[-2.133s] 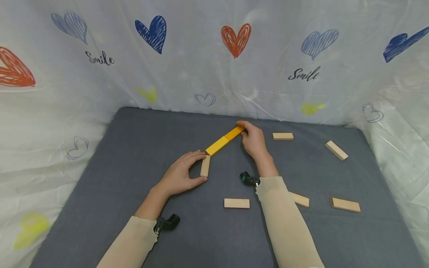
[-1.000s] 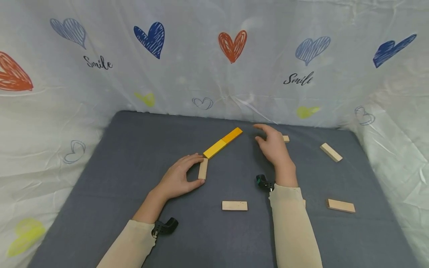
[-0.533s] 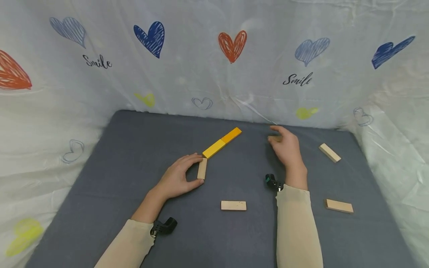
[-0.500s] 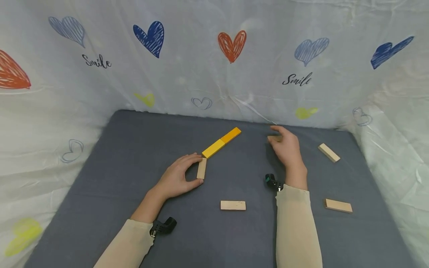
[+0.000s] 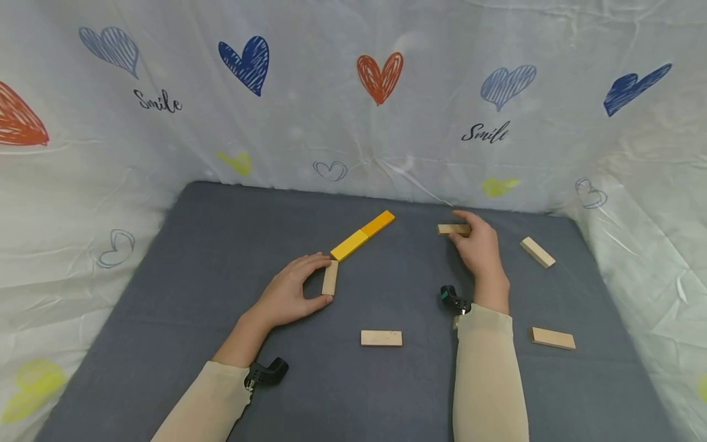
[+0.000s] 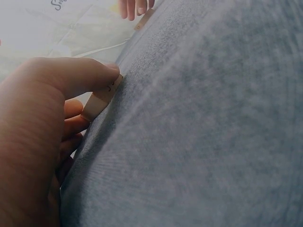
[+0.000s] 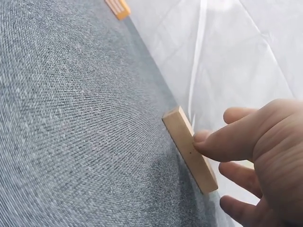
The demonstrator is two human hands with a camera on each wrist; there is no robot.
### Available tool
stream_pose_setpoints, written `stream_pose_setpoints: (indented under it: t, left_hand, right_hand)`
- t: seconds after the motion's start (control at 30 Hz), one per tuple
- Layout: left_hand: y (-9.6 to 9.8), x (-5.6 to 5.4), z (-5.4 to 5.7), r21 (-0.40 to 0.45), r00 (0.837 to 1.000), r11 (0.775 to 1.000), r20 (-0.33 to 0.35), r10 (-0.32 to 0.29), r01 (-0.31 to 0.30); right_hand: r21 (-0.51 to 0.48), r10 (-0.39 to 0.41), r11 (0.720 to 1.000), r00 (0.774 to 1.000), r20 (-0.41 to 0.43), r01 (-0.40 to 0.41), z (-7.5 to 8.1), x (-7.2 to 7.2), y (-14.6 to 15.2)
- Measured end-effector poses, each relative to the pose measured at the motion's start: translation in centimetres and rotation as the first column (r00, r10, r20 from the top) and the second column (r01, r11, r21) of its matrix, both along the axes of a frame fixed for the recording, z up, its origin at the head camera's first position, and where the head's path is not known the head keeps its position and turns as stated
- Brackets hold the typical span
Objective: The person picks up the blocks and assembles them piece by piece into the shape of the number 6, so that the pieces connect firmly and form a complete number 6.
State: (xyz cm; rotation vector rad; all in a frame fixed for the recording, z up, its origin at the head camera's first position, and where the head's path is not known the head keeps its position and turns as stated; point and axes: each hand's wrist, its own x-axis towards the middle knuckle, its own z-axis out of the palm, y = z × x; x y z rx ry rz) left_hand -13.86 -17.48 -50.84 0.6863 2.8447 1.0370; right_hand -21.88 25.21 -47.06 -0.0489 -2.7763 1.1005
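My left hand (image 5: 293, 291) holds a plain wooden block (image 5: 329, 278) by its two ends, thumb on the near end and fingers on the far one. Its far end meets a slanting line of two end-to-end blocks, one yellow (image 5: 349, 245) and one orange (image 5: 378, 223). At the back of the table, my right hand (image 5: 479, 245) spans another plain wooden block (image 5: 446, 229). In the right wrist view, the thumb (image 7: 203, 138) touches the broad face of that block, while the other fingers spread loosely beyond its edge.
More plain blocks lie on the grey cloth (image 5: 265, 221): one in front (image 5: 381, 338), one at far right (image 5: 537, 252), one at near right (image 5: 553, 338). A sliver of another shows beside the right sleeve (image 5: 488, 374). A heart-printed white curtain (image 5: 309, 123) borders the back.
My right hand has left the orange block's far end and moved right to the plain block at the back, lately shifting along it to uncover its left end. My left hand has kept its hold.
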Motion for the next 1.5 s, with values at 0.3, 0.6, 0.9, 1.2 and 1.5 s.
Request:
stream_pose_setpoints:
  t: [0.3,0.6,0.9,1.2,1.5]
  left_hand:
    - [-0.1,-0.1,0.0,0.003,1.0,1.0,0.002,-0.002,0.002]
    - [0.0,-0.1,0.0,0.012,1.0,1.0,-0.004,-0.007,0.007]
    - [0.1,0.0,0.1,0.017,1.0,1.0,0.003,0.003,-0.003]
    - [0.3,-0.1,0.2,0.016,1.0,1.0,0.003,-0.008,0.008]
    - [0.0,0.0,0.1,0.015,1.0,1.0,0.011,-0.001,0.001]
  right_hand:
    - [0.001,0.002,1.0,0.997,0.073,-0.002,-0.6,-0.2,0.2]
    - [0.005,0.004,1.0,0.999,0.048,-0.004,-0.5,-0.4,0.2]
    - [0.006,0.014,1.0,0.999,0.052,-0.014,-0.3,-0.4,0.1]
    - [0.021,0.044,0.999,0.998,0.04,-0.045,0.0,-0.3,-0.2]
    - [0.02,0.096,0.995,0.995,0.04,-0.097,0.4,-0.5,-1.3]
